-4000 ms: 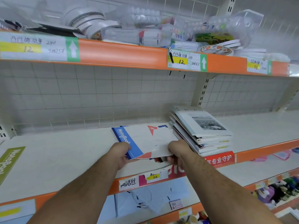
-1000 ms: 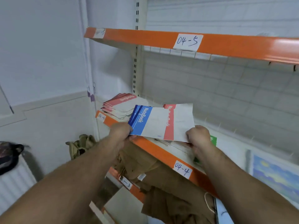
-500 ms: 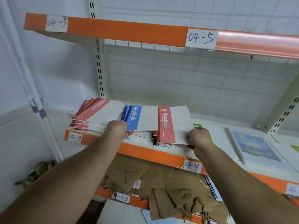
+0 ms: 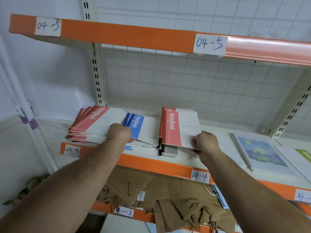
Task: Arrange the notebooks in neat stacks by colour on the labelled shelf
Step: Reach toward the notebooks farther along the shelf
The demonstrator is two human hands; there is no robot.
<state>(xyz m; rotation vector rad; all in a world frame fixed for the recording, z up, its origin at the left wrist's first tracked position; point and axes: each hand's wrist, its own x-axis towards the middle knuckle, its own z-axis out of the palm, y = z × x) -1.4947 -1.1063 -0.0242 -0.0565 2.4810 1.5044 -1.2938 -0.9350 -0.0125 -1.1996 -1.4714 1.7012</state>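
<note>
Both arms are up at the shelf [image 4: 151, 163] with the 04-4 label [image 4: 199, 176], and both hands are busy. The left hand [image 4: 118, 132] sits at the near edge of the blue notebooks [image 4: 140, 127]. Its fingers are curled under and out of sight, the grip closed on their near left corner. The blue covers are fanned a little, with more blue edges showing beneath them.

At nine o'clock of them, edges meeting, is the red stack [image 4: 94, 121], a tall, loosely splayed pile whose edges step out towards the shelf front.

Over at three o'clock of the blue ones, the right hand [image 4: 206, 142] has the red notebooks [image 4: 175, 128] by their near right corner, grip narrow, fingers curled round the edge. They are tilted, near edge raised, above a low pile [image 4: 168, 152] of dark-edged notebooks lying flat on the board.

Further out at three o'clock, apart from the right hand, lies a pad with a blue painted cover [image 4: 259, 152], and a green cover [image 4: 304, 154] pokes in at the frame's edge.

At twelve o'clock the upper shelf [image 4: 126, 36] carries 04-5 labels [image 4: 210, 43], with a white wire grid [image 4: 168, 84] behind. At six o'clock, below the orange shelf edge, brown paper bags [image 4: 151, 187] lie heaped on the next shelf down.
</note>
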